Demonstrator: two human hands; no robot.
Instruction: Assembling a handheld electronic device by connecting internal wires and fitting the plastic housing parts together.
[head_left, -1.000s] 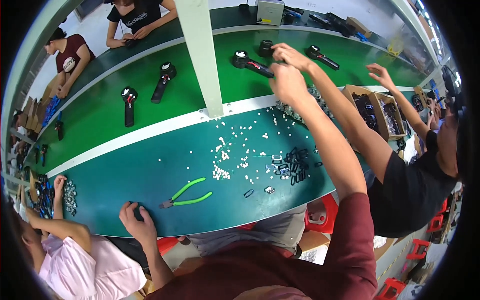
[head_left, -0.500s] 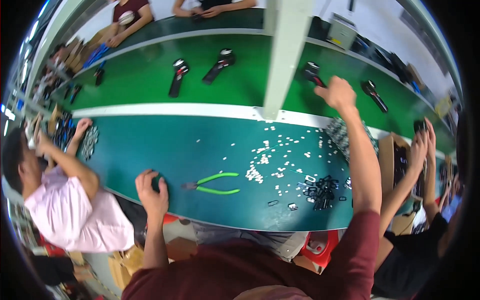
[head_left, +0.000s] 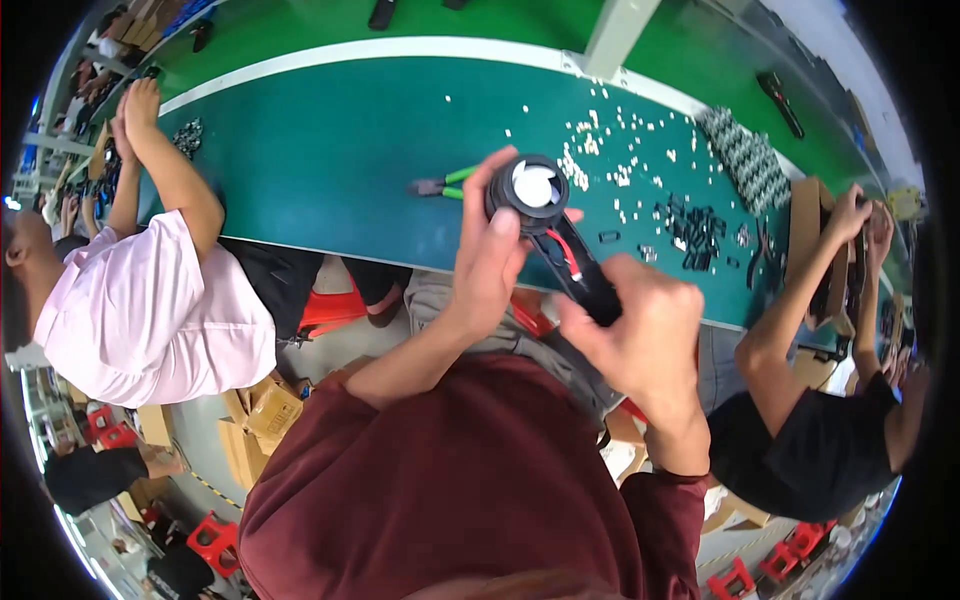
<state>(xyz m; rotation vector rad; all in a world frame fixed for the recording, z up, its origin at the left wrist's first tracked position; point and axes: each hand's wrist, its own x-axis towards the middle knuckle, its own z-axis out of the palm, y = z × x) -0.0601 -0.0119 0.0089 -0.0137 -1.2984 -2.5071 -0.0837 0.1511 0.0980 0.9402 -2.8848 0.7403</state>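
A black handheld device [head_left: 586, 283] with a round head and an open handle is held over the near table edge. White material shows inside its head, and red wires lie in the handle's hollow. My left hand [head_left: 485, 260] grips the head, thumb on the near side. Around the far end of the handle my right hand [head_left: 645, 325] is closed. Behind my left hand lie cutting pliers [head_left: 430, 187] with green handles, partly hidden. Small white pieces [head_left: 575, 172] are scattered on the table [head_left: 330, 150] beyond the device.
Black frame-shaped parts [head_left: 697, 235] are piled to the right, near dark-handled pliers [head_left: 763, 250]. Further back is a heap of grey-and-white parts [head_left: 748, 160]. A white post [head_left: 617, 40] rises at the far rail. People work at both sides.
My right hand has come back from the green conveyor with a black device. My left hand has risen from the table to grip its head. The view has tilted down toward me.
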